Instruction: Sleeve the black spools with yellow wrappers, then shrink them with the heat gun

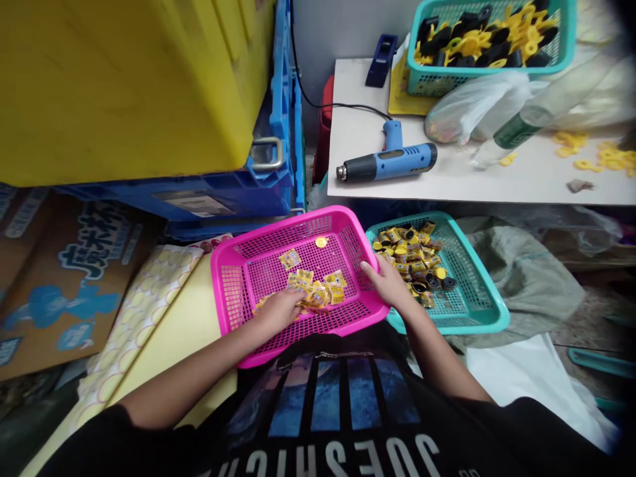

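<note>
A pink plastic basket (365, 248) is tilted in front of my body. My right hand (390, 283) grips its right rim, thumb over the edge. Inside, small flat yellow printed labels (318, 291) lie in a loose heap, and a round yellow piece (321, 242) rests near the far wall. My left hand (282, 310) reaches into the heap with its fingers curled onto the labels; its fingertips are partly hidden. Right beside the pink basket, a teal basket (477, 291) holds many small yellow-wrapped and black cylindrical pieces (412, 255).
A blue heat gun (392, 162) lies on the white table (358, 86), near a clear bottle (521, 129). Another teal basket (422, 83) of yellow and black parts stands at the back. Blue crates (238, 192) and a yellow bin (124, 86) rise at left above a cardboard box (74, 265).
</note>
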Demonstrator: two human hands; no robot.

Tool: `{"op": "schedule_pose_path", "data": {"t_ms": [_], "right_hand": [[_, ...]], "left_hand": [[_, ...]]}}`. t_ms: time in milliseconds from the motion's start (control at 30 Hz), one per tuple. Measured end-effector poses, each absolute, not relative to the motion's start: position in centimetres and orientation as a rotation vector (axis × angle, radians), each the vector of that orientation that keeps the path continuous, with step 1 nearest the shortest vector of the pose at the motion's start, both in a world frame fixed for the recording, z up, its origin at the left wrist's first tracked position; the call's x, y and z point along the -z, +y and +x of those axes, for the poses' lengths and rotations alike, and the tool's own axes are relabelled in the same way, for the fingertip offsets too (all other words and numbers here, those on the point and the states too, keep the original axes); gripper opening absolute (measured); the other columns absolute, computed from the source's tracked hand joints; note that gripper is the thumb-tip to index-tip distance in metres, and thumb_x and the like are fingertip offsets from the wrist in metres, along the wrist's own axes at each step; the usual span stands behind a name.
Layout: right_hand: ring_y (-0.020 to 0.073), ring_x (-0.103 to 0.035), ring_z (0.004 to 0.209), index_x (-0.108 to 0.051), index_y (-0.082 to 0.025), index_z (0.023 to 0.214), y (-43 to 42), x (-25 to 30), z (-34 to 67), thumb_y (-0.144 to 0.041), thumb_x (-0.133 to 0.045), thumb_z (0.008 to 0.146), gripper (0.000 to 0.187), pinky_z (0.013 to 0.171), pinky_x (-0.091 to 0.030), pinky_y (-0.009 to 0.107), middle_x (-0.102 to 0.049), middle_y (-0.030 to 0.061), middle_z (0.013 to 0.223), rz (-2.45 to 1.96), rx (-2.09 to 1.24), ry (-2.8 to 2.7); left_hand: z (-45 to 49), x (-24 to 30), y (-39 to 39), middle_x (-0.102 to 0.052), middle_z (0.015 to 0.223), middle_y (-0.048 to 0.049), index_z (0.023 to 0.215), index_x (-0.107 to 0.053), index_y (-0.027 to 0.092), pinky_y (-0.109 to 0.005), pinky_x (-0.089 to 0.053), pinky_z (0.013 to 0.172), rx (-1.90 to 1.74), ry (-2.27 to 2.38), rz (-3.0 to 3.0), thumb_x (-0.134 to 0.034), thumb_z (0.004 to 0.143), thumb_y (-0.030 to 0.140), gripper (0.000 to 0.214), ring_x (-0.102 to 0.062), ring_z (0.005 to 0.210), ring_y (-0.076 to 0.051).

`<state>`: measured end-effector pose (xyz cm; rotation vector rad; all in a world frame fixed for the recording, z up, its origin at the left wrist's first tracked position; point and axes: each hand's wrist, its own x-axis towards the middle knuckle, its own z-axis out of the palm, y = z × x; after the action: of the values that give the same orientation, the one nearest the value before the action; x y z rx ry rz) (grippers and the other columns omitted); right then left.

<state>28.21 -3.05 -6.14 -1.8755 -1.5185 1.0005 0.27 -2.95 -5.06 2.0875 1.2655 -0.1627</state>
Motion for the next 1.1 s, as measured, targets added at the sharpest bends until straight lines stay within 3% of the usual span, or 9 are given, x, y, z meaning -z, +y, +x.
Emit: {"op": "schedule_pose_path", "data": {"t_ms": [67, 167, 267, 400, 500, 667, 867, 1000, 1100], "right_hand": [[0.0256, -0.063, 0.089, -0.059, -0.020, 0.108, -3.0, 6.0, 28.2, -0.045, -0.044, 0.090, 0.035, 0.081, -0.048, 0.036, -0.068, 0.0082, 0.094, -1.893, -1.002, -1.533], [0.0265, -0.062, 0.087, -0.059, -0.018, 0.107, -3.0, 5.7, 28.3, -0.046, -0.043, 0.090, 0.037, 0.080, -0.047, 0.037, -0.068, 0.0092, 0.093, -1.923, -1.000, -1.549], [0.0264, -0.062, 0.087, -0.060, -0.017, 0.106, -2.9, 5.6, 28.2, -0.045, -0.043, 0.090, 0.036, 0.080, -0.047, 0.037, -0.068, 0.0095, 0.093, -1.931, -0.985, -1.546], [0.0260, -0.063, 0.090, -0.062, -0.019, 0.105, -2.6, 5.7, 28.0, -0.043, -0.045, 0.090, 0.033, 0.082, -0.047, 0.037, -0.068, 0.0087, 0.091, -1.940, -0.962, -1.559], [0.0252, -0.063, 0.090, -0.062, -0.019, 0.106, -2.6, 5.7, 27.9, -0.043, -0.045, 0.090, 0.034, 0.082, -0.048, 0.036, -0.069, 0.0090, 0.095, -1.925, -0.945, -1.580], [0.0244, -0.063, 0.086, -0.062, -0.018, 0.104, -2.9, 5.8, 27.9, -0.044, -0.044, 0.090, 0.035, 0.077, -0.048, 0.035, -0.069, 0.0089, 0.093, -1.937, -0.954, -1.546], [0.0252, -0.063, 0.087, -0.062, -0.018, 0.106, -2.5, 5.7, 28.0, -0.044, -0.045, 0.090, 0.035, 0.081, -0.048, 0.037, -0.070, 0.0093, 0.093, -1.898, -0.998, -1.538], [0.0263, -0.063, 0.091, -0.061, -0.016, 0.108, -2.3, 5.7, 28.1, -0.042, -0.045, 0.090, 0.036, 0.082, -0.048, 0.038, -0.070, 0.0110, 0.098, -1.889, -1.019, -1.545], [0.0261, -0.063, 0.092, -0.062, -0.016, 0.107, -2.3, 5.5, 28.0, -0.041, -0.046, 0.090, 0.034, 0.082, -0.048, 0.038, -0.070, 0.0110, 0.098, -1.905, -1.007, -1.550]], "left_hand": [[0.2, 4.9, -1.3, -0.072, 0.093, -0.0048, 0.102, -0.068, 0.020, -0.032, -0.053, 0.074, 0.144, 1.314, 2.037, -0.053, 0.086, 0.020, 0.022, -0.068, 0.084, -0.021], [-0.2, 4.3, 0.9, -0.072, 0.092, -0.0051, 0.103, -0.067, 0.018, -0.032, -0.052, 0.071, 0.104, 1.374, 1.998, -0.054, 0.086, 0.028, 0.023, -0.068, 0.083, -0.022], [0.1, 3.3, 1.4, -0.069, 0.106, -0.0078, 0.106, -0.067, 0.019, -0.037, -0.051, 0.083, 0.095, 1.338, 2.064, -0.059, 0.083, 0.027, 0.026, -0.064, 0.098, -0.025], [2.1, 2.7, 0.0, -0.052, 0.134, -0.0136, 0.126, -0.058, 0.021, -0.050, -0.040, 0.102, 0.121, 1.144, 2.373, -0.067, 0.077, 0.031, 0.051, -0.044, 0.126, -0.035], [3.8, 3.5, -1.1, -0.058, 0.123, -0.0144, 0.125, -0.057, 0.019, -0.049, -0.043, 0.098, 0.175, 0.978, 2.404, -0.069, 0.075, 0.023, 0.052, -0.050, 0.117, -0.033], [4.3, 5.4, 0.1, -0.068, 0.099, -0.0096, 0.101, -0.068, 0.018, -0.039, -0.049, 0.090, 0.147, 1.011, 2.281, -0.062, 0.077, 0.016, 0.025, -0.062, 0.098, -0.025], [2.5, 4.0, 3.9, -0.073, 0.099, -0.0062, 0.125, -0.058, 0.015, -0.030, -0.053, 0.074, -0.066, 1.260, 2.116, -0.047, 0.088, 0.022, 0.039, -0.068, 0.084, -0.019], [2.1, 3.1, 3.0, -0.069, 0.115, -0.0077, 0.127, -0.057, 0.019, -0.039, -0.050, 0.092, -0.168, 1.138, 2.175, -0.047, 0.090, 0.021, 0.038, -0.063, 0.105, -0.021], [1.9, 2.8, 0.7, -0.051, 0.143, -0.0076, 0.137, -0.048, 0.026, -0.049, -0.036, 0.110, 0.021, 0.822, 2.325, -0.054, 0.087, 0.015, 0.052, -0.041, 0.135, -0.025]]}}
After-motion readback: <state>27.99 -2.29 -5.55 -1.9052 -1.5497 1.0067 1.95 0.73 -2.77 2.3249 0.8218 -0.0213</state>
